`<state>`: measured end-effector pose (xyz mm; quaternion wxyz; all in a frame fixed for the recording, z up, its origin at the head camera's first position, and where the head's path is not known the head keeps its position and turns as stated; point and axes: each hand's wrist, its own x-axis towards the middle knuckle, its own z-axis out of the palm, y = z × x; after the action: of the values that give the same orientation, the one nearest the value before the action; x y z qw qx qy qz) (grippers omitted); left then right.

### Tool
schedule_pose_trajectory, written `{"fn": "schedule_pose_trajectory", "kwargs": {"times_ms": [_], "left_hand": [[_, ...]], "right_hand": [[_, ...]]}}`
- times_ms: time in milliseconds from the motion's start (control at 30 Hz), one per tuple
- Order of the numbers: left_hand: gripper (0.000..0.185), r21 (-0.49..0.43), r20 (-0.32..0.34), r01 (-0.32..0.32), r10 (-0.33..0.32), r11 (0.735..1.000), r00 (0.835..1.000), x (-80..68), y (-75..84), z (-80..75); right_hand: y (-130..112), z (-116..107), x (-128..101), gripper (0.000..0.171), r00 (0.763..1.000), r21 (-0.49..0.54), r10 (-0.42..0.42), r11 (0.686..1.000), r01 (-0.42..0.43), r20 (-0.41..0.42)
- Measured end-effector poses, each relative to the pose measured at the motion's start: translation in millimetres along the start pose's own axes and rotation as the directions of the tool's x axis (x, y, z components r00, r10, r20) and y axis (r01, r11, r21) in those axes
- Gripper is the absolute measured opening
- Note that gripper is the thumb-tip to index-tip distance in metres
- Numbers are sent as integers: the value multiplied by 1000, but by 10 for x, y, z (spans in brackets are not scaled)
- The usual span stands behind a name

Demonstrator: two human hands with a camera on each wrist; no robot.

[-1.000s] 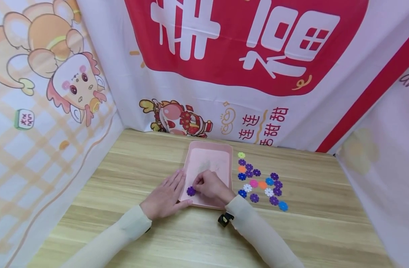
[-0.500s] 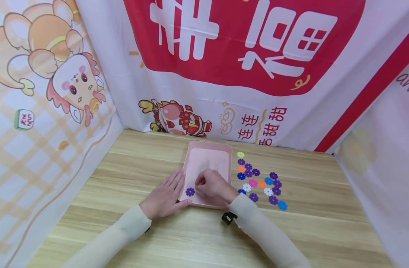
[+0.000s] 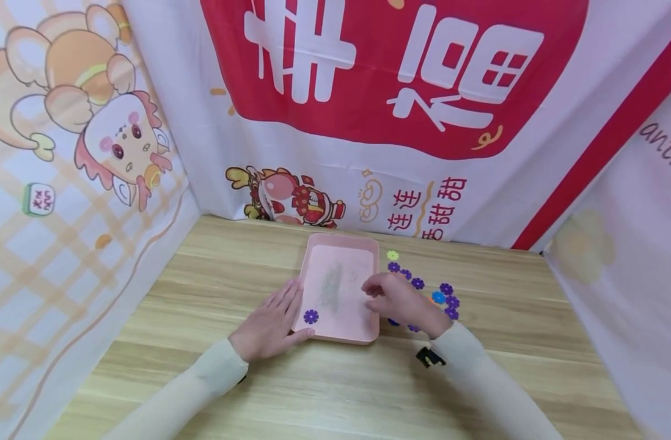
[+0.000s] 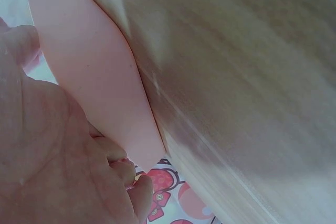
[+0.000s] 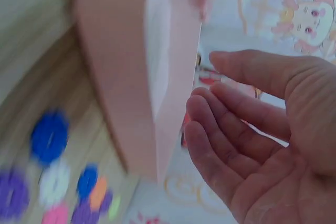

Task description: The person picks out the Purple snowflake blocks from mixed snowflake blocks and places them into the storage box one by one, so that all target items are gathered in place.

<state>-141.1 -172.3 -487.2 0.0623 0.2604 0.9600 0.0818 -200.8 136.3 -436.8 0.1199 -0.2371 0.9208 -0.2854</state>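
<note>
A pink tray point(image 3: 368, 250) lies on the wooden table, with one purple flower-shaped disc point(image 3: 311, 316) in its near left corner. My left hand point(image 3: 269, 321) lies flat against the tray's left side point(image 4: 100, 93), fingers straight. My right hand point(image 3: 398, 299) hovers empty over the tray's right edge and the heap of coloured flower discs point(image 3: 445, 296); its fingers point(image 5: 226, 129) are loosely extended and hold nothing. In the right wrist view the tray wall point(image 5: 121, 93) and blurred discs point(image 5: 50, 137) show beside the palm.
Printed cloth walls close in the table on the left, back and right. A yellow-green disc point(image 3: 392, 255) lies nearest the back. Bare wood point(image 3: 341, 391) stretches in front of the tray.
My right hand let go of the purple disc in the tray's corner and moved right, over the loose discs. The left hand stayed put.
</note>
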Motion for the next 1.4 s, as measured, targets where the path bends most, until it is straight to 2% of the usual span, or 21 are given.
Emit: {"fn": "schedule_pose_trajectory", "kwargs": {"times_ms": [133, 267, 400, 533, 733, 933, 1167, 1400], "left_hand": [[96, -17, -24, -7, 7, 1000, 1000, -2, -11, 40], [97, -20, -54, -10, 8, 1000, 999, -1, -55, 109], [98, -16, -51, -4, 3, 1000, 999, 1, -65, 117], [95, -36, -35, 2, -3, 999, 999, -15, -36, 60], [96, -82, -49, -5, 1, 997, 999, -28, -20, 49], [95, -88, -44, -3, -1, 996, 999, -16, -13, 58], [95, -63, -13, 6, -7, 998, 1000, -18, 1, 23], [97, -70, -43, 2, -5, 998, 999, -8, -33, 82]], "right_hand": [[224, -168, -240, 32, 1000, -46, -8, 999, 7, -18], [452, -256, -460, 33, 1000, -38, 16, 999, -16, -7], [647, -251, -622, 34, 1000, -56, 10, 998, -11, -15], [807, -147, -718, 37, 1000, -90, 3, 996, -5, -27], [970, 18, -780, 35, 999, -130, 39, 991, -42, -25], [1037, 71, -776, 34, 999, -131, 47, 990, -48, -15], [1058, 32, -682, 31, 999, -126, 42, 991, -40, 12], [1068, -60, -566, 27, 994, -91, 55, 995, -47, 90]]}}
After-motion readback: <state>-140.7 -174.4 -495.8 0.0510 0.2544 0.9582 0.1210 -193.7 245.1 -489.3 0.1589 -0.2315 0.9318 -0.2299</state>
